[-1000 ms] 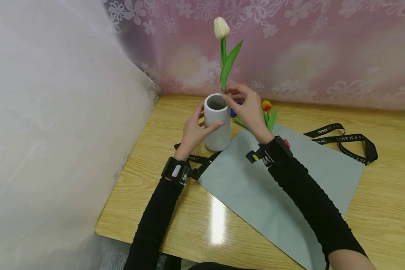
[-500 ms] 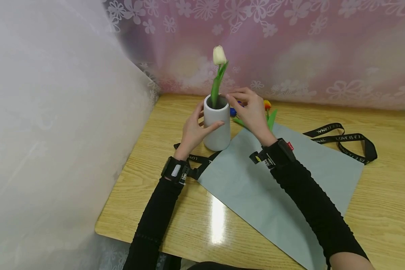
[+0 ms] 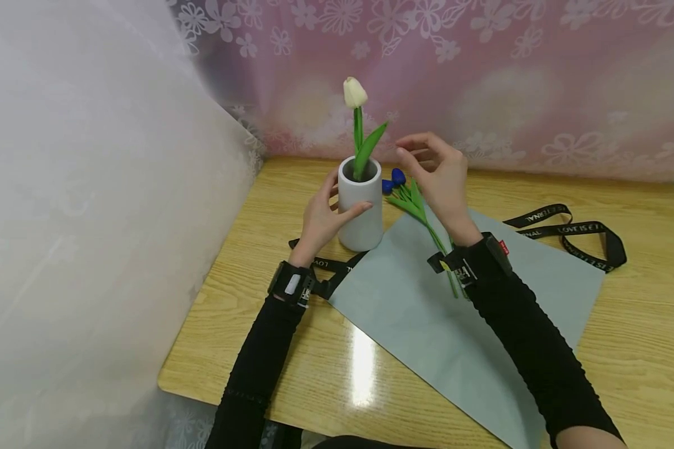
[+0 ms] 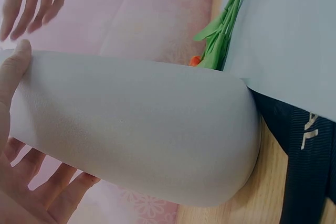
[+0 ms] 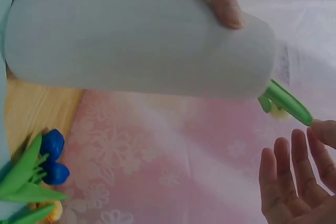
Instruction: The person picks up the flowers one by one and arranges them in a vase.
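A white vase stands upright on the wooden table. My left hand grips it from the left side, thumb across its front and fingers behind. Out of its mouth rises a white tulip with green leaves; the stem's lower part is hidden inside. To the right of the flower, my right hand is held in the air with loosely bent fingers and nothing between them. In the right wrist view, the thumb appears close to the tip of a leaf, but the head view shows them apart.
Blue tulips and an orange bloom lie right of the vase, stems on a flat grey sheet. Black lettered ribbon loops at the sheet's right; more ribbon lies by the vase's base. A pink floral curtain hangs behind.
The white tulip has gone down into the vase and its leaves have turned. My right hand has let go of it and moved right. The left hand has stayed on the vase.
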A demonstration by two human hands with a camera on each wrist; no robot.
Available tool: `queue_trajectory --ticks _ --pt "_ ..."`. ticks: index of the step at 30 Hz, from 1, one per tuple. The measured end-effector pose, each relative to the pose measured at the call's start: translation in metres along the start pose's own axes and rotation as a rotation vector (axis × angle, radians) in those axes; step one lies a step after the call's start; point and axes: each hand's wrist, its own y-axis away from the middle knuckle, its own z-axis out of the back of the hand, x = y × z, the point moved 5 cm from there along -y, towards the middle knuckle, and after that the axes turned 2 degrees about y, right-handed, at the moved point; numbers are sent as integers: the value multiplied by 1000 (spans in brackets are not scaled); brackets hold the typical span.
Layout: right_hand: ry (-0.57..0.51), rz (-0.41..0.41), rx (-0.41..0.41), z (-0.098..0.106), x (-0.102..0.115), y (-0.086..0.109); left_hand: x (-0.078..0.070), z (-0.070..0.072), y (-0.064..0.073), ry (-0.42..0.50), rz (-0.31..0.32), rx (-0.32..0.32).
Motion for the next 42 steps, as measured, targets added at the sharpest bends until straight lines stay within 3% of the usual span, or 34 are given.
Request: queue_trajectory --ticks 3,8,10,13,19,22,28,33,42 --pt "-79 4 -23 11 -8 3 1 1 1 -1 3 -2" --pt "-129 9 -46 28 -87 3 1 4 2 8 2 -5" --pt "-90 -10 -45 34 -108 5 1 5 2 11 1 -7" --pt "-31 -57 -11 41 -105 13 2 7 2 18 0 -11" --pt "348 -115 146 39 -71 36 3 8 2 17 10 -7" --pt "474 -159 241 34 -77 45 2 7 2 23 4 -9" --pt "635 -258 495 22 -112 60 2 3 0 39 -10 -5" --pt "685 -305 600 17 -132 70 2 0 0 40 -8 -2" --pt "626 -409 663 19 -141 74 1 -2 0 40 2 1"
